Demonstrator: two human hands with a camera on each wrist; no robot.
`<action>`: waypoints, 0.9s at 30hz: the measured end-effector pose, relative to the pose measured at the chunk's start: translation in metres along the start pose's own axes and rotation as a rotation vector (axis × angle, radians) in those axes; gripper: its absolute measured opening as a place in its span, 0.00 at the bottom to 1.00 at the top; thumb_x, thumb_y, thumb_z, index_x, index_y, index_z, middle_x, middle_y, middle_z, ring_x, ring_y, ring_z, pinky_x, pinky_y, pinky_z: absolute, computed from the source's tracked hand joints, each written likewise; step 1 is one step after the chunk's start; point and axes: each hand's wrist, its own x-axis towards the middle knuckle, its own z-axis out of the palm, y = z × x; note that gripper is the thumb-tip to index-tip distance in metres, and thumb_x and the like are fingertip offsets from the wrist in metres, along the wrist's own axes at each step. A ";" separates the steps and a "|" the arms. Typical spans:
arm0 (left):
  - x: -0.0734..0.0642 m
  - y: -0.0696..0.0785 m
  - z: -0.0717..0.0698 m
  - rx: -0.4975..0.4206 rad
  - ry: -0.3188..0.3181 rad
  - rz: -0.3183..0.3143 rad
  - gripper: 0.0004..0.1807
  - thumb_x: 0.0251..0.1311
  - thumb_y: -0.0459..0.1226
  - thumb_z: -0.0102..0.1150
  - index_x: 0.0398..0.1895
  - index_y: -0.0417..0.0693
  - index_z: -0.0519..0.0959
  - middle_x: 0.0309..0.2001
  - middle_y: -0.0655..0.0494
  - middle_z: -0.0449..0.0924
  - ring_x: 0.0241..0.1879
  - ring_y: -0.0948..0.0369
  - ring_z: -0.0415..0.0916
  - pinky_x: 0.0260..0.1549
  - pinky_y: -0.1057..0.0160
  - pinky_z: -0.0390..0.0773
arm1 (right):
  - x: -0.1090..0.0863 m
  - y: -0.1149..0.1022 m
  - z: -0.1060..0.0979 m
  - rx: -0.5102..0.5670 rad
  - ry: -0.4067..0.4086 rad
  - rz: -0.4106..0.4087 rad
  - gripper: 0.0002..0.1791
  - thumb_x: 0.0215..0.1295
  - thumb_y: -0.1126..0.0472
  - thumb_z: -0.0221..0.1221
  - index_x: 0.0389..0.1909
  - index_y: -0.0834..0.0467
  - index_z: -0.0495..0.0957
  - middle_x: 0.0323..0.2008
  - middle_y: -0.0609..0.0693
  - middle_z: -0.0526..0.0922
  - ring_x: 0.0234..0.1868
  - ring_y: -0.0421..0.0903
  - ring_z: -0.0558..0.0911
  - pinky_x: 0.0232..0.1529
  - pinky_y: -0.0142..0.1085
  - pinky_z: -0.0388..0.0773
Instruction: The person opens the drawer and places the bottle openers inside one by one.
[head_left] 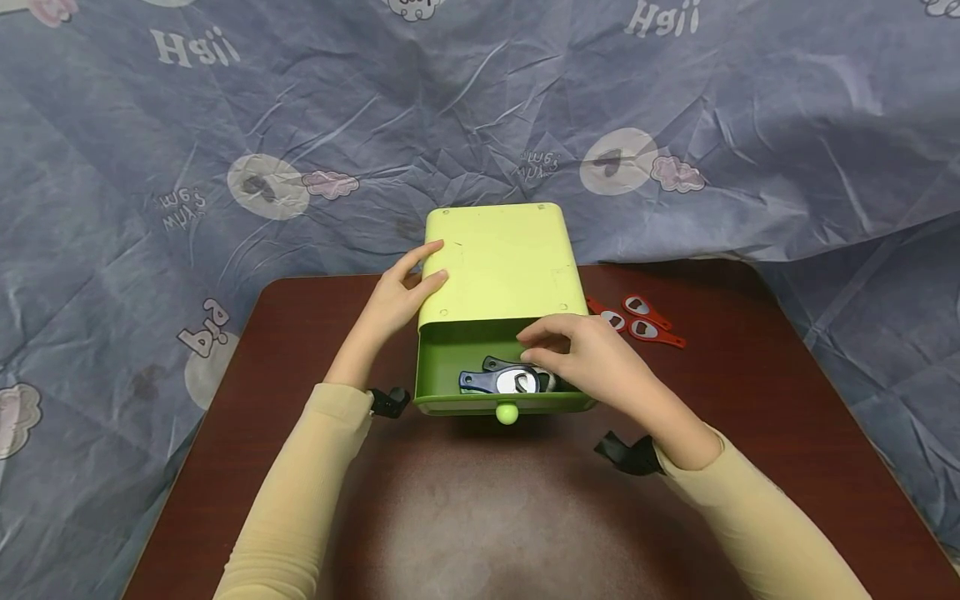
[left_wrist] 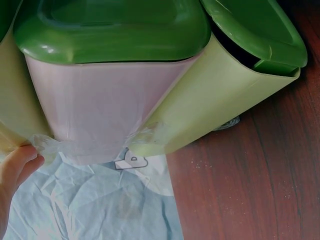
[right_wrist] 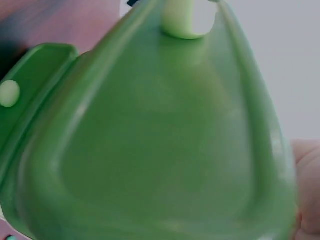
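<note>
A yellow drawer box (head_left: pixel 501 260) stands on the table, its green drawer (head_left: pixel 448 346) pulled out at the front. Inside the drawer lie a blue bottle opener (head_left: pixel 482 382) with a white oval face and a black one (head_left: pixel 494 363), overlapping each other. My left hand (head_left: pixel 396 298) rests its fingertips and thumb along the box's left edge; the left wrist view shows its fingers by the yellow side. Over the drawer's right part hangs my right hand (head_left: pixel 594 357), fingers and thumb apart, with nothing visible between them. It hides the drawer's right corner.
Several red bottle openers (head_left: pixel 654 332) lie on the dark red table (head_left: pixel 750 400) right of the box. From the left wrist, a pink unit (left_wrist: pixel 100 100) shows beside the yellow one, with clear tape at its end. Patterned grey-blue cloth (head_left: pixel 375 125) hangs behind.
</note>
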 end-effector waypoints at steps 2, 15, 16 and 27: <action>0.000 0.000 0.000 -0.005 -0.002 0.000 0.28 0.67 0.49 0.59 0.70 0.71 0.67 0.74 0.60 0.59 0.63 0.56 0.74 0.49 0.53 0.81 | -0.005 -0.002 -0.005 0.035 0.009 0.000 0.11 0.62 0.59 0.67 0.46 0.53 0.86 0.41 0.44 0.88 0.41 0.40 0.85 0.47 0.41 0.79; 0.000 0.001 -0.001 -0.003 -0.010 -0.006 0.29 0.66 0.50 0.60 0.70 0.73 0.67 0.75 0.62 0.56 0.66 0.56 0.71 0.53 0.50 0.80 | -0.053 -0.017 -0.002 0.344 -0.084 -0.057 0.07 0.62 0.56 0.67 0.40 0.51 0.85 0.28 0.45 0.86 0.26 0.41 0.83 0.29 0.32 0.80; 0.000 0.001 -0.001 -0.004 -0.012 -0.008 0.29 0.66 0.51 0.60 0.70 0.73 0.67 0.75 0.62 0.56 0.66 0.56 0.71 0.53 0.50 0.79 | -0.056 -0.016 0.002 0.345 -0.091 -0.069 0.06 0.62 0.56 0.67 0.39 0.51 0.85 0.28 0.44 0.85 0.26 0.40 0.83 0.29 0.32 0.80; 0.001 0.001 -0.002 0.006 -0.017 -0.003 0.29 0.66 0.51 0.59 0.70 0.73 0.67 0.75 0.63 0.56 0.67 0.57 0.70 0.54 0.50 0.79 | -0.071 0.008 0.069 0.446 -0.177 0.093 0.12 0.67 0.49 0.63 0.34 0.55 0.84 0.25 0.46 0.86 0.23 0.40 0.82 0.24 0.36 0.81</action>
